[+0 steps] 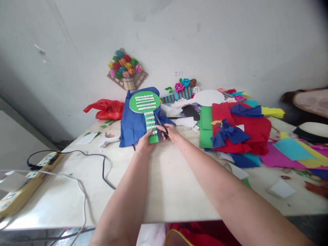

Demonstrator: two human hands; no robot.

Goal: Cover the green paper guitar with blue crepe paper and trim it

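A green paper guitar shape [144, 98], with an oval body and a narrow neck crossed by white strips, lies on a sheet of blue crepe paper [130, 127]. My left hand [145, 141] grips the lower end of its neck, thumb on top. In my right hand [172, 134] are scissors [165, 131] with black handles, their blades pointing up along the neck's right edge. Whether the blades touch the paper I cannot tell. Thin lines run lengthwise over the white strips.
A hot glue gun [109, 140] lies left of the blue paper, near a red plastic bag [110, 108]. A power strip [38, 174] with cables takes up the table's left side. Red crepe paper [256, 136], green sheets [205, 128] and scraps cover the right. Paper flowers [124, 65] lean on the wall.
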